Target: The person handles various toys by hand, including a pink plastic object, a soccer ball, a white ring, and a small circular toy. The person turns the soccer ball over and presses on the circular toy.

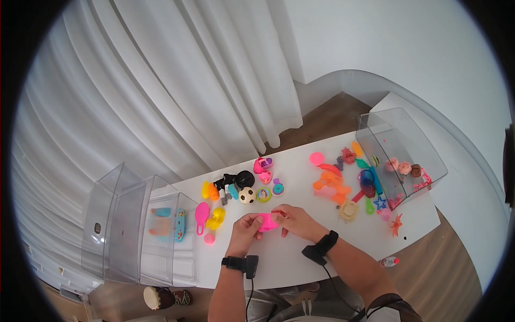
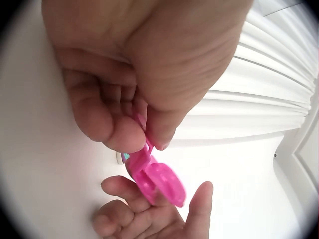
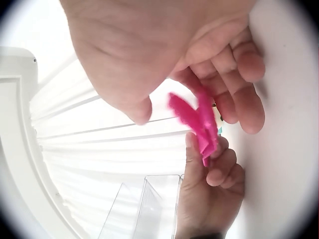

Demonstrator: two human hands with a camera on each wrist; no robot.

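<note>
While the left hand (image 1: 248, 229) pinches one end of the pink toy (image 1: 270, 221) between thumb and fingers, the right hand (image 1: 298, 221) is at its other end, open, with thumb apart and fingers loosely bent. The right index finger lies against or just behind the toy; the wrist views are too blurred there to be sure of contact. The toy is held up over the near part of the table (image 1: 292, 263), and the wrist views show two thin flaps spread in a V from the end that the left hand grips.

Beyond the hands lie the football (image 1: 247, 195), the green disc (image 1: 263, 194), the teal toy (image 1: 278, 189) and the pink heart (image 1: 265, 176), with the black ball (image 1: 245, 178) just behind the football. Left of the hands are the pink paddle (image 1: 201, 212), the yellow toy (image 1: 215, 220) and the small pink ball (image 1: 209, 238).

Well to the right, orange pieces (image 1: 328, 185) lie near the cream ring (image 1: 348, 210), the blue star (image 1: 380, 202) and the pink disc (image 1: 316, 158). The right bin (image 1: 429, 155), clear, holds pink and brown pieces. At the table's left end, the left bin (image 1: 185, 263), also clear, has the teal piece (image 1: 180, 224) inside. Drums (image 1: 156, 298) and the bottle (image 1: 390, 261) are on the floor.
</note>
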